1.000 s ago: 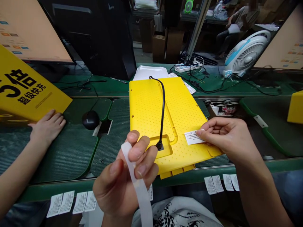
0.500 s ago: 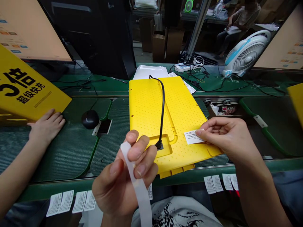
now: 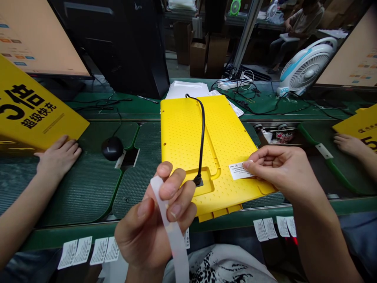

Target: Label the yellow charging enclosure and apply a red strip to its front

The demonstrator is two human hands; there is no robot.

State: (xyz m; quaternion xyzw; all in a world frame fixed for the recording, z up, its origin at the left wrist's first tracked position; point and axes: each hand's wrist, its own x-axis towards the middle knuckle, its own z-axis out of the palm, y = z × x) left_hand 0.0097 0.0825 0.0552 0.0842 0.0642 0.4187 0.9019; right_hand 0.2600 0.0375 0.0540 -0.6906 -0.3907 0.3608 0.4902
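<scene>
right fingers (image 3: 250,163) pinching label (image 3: 239,171), left fingers (image 3: 167,188) pinching strip (image 3: 173,232)

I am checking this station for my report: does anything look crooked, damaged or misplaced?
Nothing looks damaged or spilled. The yellow panel lies askew across the green mats, its near corner past the mat edge. The right hand holds a white label over it; the left hand holds the backing strip.

label (image 3: 239,171) print too small to read, backing strip (image 3: 176,239) cut off below
</scene>
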